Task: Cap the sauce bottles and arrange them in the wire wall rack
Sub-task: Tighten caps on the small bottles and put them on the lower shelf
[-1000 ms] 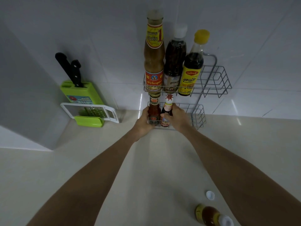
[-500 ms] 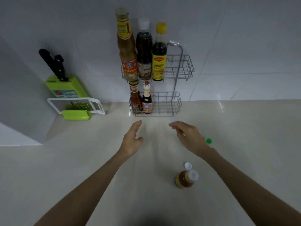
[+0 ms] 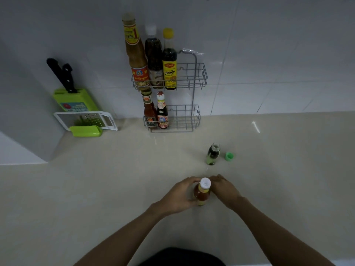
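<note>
A small orange-red sauce bottle (image 3: pixel 201 195) with a white top stands on the beige counter near me. My left hand (image 3: pixel 179 195) is wrapped around its body. My right hand (image 3: pixel 224 189) sits against its right side, fingers curled behind the neck; the loose white cap is hidden. Farther back stands a small green bottle (image 3: pixel 212 154) with no cap, and its green cap (image 3: pixel 229 156) lies just to its right. The wire wall rack (image 3: pixel 194 75) holds three tall capped bottles in the upper tier and two small ones at the left of the lower tier (image 3: pixel 184 117).
A green knife block (image 3: pixel 76 101) with black-handled knives and a white-framed grater (image 3: pixel 86 120) stand at the back left by the wall corner. The right halves of both rack tiers hold nothing. Something dark (image 3: pixel 182 256) is at the bottom edge.
Both hands drew back from the lower rack tier to the near counter. My left hand closed on the orange-red bottle, and my right hand covered the spot where the white cap lay.
</note>
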A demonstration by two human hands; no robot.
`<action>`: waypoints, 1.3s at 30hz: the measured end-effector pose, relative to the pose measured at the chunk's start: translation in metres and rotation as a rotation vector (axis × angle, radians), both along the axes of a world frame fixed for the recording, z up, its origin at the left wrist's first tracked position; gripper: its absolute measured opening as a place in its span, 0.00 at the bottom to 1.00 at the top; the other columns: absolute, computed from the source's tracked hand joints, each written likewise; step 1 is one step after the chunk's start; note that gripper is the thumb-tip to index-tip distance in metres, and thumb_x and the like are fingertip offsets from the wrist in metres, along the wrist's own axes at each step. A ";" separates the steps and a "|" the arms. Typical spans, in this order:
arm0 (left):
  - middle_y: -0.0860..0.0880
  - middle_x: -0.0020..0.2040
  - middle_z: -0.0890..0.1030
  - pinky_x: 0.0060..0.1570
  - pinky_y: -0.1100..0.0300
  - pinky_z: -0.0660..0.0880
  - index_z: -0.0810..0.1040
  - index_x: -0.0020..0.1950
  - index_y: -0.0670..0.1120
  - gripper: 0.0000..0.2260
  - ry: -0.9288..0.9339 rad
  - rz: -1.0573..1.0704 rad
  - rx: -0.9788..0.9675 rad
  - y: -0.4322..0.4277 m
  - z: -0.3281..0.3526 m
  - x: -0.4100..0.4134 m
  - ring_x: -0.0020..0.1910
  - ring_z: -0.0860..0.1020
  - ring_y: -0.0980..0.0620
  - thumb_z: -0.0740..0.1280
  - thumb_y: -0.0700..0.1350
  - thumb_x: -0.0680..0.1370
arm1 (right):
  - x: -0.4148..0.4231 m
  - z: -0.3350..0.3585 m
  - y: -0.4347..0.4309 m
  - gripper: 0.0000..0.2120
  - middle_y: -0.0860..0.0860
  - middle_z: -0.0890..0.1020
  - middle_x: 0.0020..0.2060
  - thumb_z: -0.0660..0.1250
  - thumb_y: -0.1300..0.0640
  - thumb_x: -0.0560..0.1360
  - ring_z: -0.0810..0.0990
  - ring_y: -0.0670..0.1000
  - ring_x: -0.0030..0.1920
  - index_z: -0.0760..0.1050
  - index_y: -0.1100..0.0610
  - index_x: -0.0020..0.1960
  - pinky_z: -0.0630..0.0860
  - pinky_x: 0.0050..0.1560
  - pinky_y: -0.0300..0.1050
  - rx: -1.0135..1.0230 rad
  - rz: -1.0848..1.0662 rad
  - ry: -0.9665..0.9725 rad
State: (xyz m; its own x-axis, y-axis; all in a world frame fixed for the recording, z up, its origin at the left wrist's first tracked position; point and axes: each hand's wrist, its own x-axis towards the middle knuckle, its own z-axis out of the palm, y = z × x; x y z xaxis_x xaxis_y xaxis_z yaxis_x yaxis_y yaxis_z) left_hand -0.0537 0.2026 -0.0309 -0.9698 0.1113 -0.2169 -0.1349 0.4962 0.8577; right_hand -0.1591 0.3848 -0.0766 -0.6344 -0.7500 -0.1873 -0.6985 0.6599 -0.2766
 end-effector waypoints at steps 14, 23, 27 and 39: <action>0.49 0.52 0.83 0.55 0.59 0.76 0.78 0.56 0.54 0.14 0.006 0.296 0.343 0.019 0.031 -0.010 0.54 0.80 0.51 0.73 0.48 0.72 | 0.011 0.130 -0.015 0.06 0.45 0.86 0.50 0.71 0.64 0.73 0.83 0.46 0.53 0.83 0.57 0.48 0.78 0.53 0.40 -1.019 -0.301 -0.531; 0.43 0.37 0.74 0.39 0.55 0.71 0.74 0.45 0.41 0.09 0.023 0.151 0.471 -0.003 0.088 -0.026 0.37 0.73 0.47 0.64 0.35 0.66 | -0.032 0.205 -0.022 0.14 0.48 0.83 0.55 0.68 0.65 0.76 0.82 0.49 0.55 0.80 0.55 0.60 0.79 0.50 0.40 -0.703 0.073 -0.609; 0.40 0.36 0.74 0.40 0.54 0.71 0.74 0.41 0.36 0.10 -0.028 0.073 0.479 -0.013 0.100 -0.028 0.38 0.72 0.43 0.62 0.35 0.61 | -0.037 0.223 -0.025 0.15 0.48 0.82 0.57 0.65 0.66 0.77 0.80 0.48 0.59 0.79 0.54 0.61 0.78 0.54 0.40 -0.601 0.181 -0.611; 0.44 0.33 0.79 0.37 0.59 0.74 0.76 0.36 0.42 0.12 -0.106 -0.107 0.693 -0.015 0.108 -0.028 0.32 0.76 0.45 0.62 0.42 0.55 | -0.037 0.245 -0.029 0.14 0.48 0.84 0.53 0.66 0.67 0.76 0.81 0.48 0.56 0.79 0.59 0.61 0.78 0.51 0.39 -0.578 0.235 -0.669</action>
